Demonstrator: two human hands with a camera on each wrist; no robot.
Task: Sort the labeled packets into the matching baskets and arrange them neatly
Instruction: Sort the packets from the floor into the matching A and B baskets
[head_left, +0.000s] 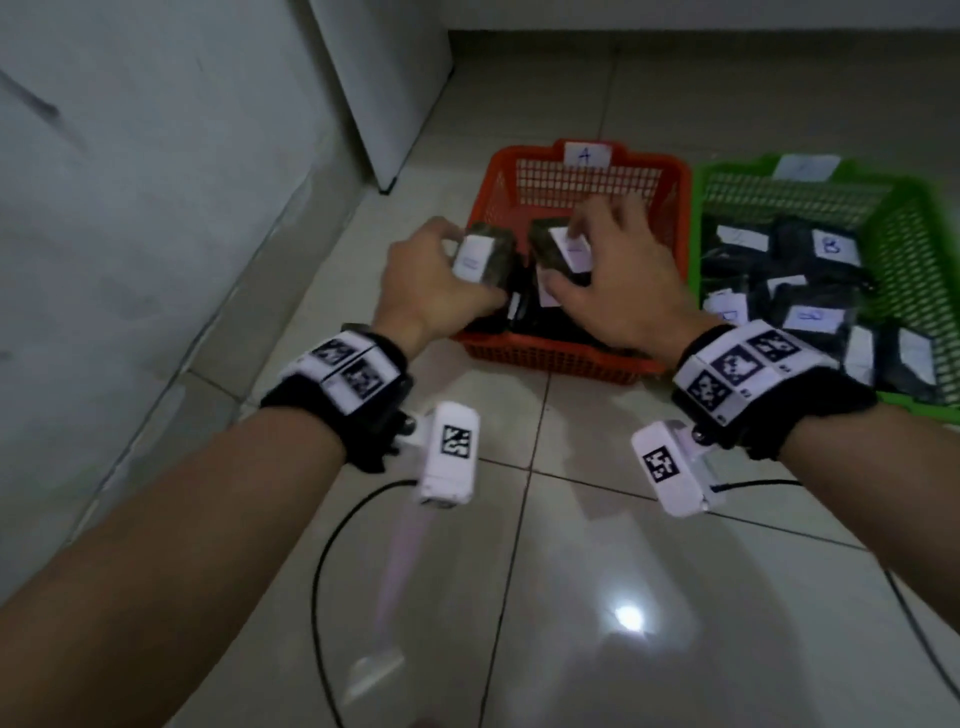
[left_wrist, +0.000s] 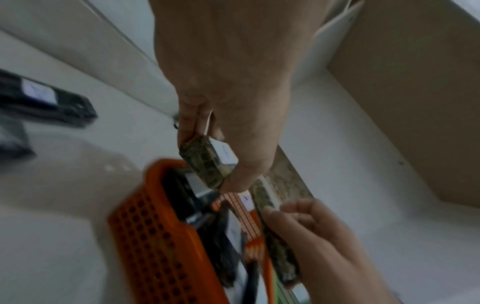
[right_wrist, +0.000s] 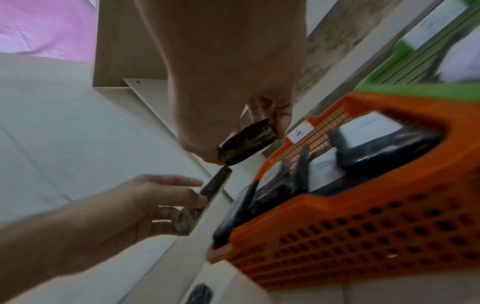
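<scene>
Progress: late in the sort, by my reading; both baskets hold packets and no loose packet shows on the floor in the head view, so what is left looks mainly like tidying. Blurred dark packets do lie outside the baskets in the left wrist view.
Floor (head_left: 571, 519): glossy pale tile, with black cables running from the wrist cameras.
Left hand (head_left: 431, 280): fingers and thumb curled around a dark packet (head_left: 483, 257) with a white label, held up over the orange basket's near left corner.
Right hand (head_left: 618, 275): pinches a second labeled packet (head_left: 558, 247) just beside the first, above the same basket.
Orange basket (head_left: 545, 358): tagged "A" at its far rim; dark packets stand on edge inside, part hidden by the hands.
Green basket (head_left: 914, 249): just right of the orange one; packets lie flat and jumbled, one label reads "B", so straightening remains. Its rim tag is too blurred to read.
</scene>
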